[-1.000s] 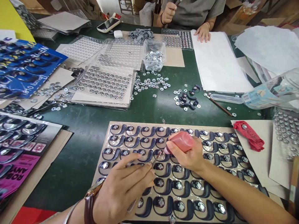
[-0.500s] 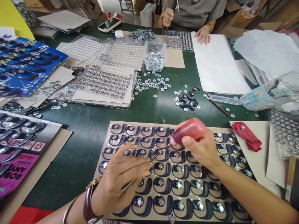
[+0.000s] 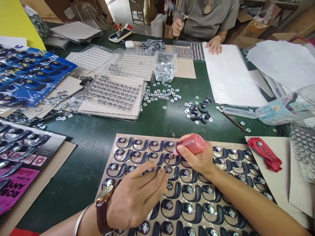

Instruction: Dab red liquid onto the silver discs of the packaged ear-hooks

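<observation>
My right hand (image 3: 197,157) is closed around a small red squeeze bottle (image 3: 193,143), its nozzle tilted down to the left. In my left hand (image 3: 140,190) is a thin pointed tool, perhaps tweezers (image 3: 168,164), pinched between the fingers; its tip meets a silver-centred dark piece (image 3: 171,157) beside the nozzle. Both hands are over a cardboard sheet (image 3: 112,146) carrying rows of dark curved pieces with round shiny centres, under clear plastic. My left hand and wrist cover part of the rows.
Loose silver washers (image 3: 162,93) lie across the green table (image 3: 152,126), near a clear tub (image 3: 164,67) of metal parts. Trays (image 3: 110,95) of discs and printed cards (image 3: 31,78) are left. A red cloth (image 3: 264,154) lies right. Opposite, a person's hand (image 3: 177,28) holds a small hammer.
Both hands have moved up the sheet, to a piece one row farther away. The bottle has shifted left and slightly down. The view has tilted up a little.
</observation>
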Available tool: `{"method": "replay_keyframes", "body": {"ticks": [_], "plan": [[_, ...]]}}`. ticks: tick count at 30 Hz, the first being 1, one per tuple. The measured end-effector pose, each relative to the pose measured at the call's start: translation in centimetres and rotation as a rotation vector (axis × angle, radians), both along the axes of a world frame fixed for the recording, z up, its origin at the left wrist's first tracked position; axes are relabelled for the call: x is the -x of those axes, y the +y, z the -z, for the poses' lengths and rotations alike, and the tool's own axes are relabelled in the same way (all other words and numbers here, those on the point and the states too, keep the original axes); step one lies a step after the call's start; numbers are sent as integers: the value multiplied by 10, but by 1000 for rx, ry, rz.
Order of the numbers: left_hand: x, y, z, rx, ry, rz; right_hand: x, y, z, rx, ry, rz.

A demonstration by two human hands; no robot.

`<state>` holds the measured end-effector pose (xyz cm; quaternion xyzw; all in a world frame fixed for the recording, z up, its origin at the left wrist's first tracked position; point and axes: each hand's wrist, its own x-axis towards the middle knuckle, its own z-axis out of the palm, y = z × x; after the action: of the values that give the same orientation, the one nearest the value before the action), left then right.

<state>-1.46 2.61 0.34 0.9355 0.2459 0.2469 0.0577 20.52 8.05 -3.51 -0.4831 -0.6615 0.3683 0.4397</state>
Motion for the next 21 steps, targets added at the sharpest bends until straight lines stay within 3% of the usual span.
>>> {"method": "replay_keyframes", "body": {"ticks": [6, 21], "plan": [[-2, -9, 2, -91, 60, 47, 1, 1, -2, -37, -80, -31], [-2, -7, 3, -65, 52, 40, 3, 1, -1, -117, -138, 66]]}}
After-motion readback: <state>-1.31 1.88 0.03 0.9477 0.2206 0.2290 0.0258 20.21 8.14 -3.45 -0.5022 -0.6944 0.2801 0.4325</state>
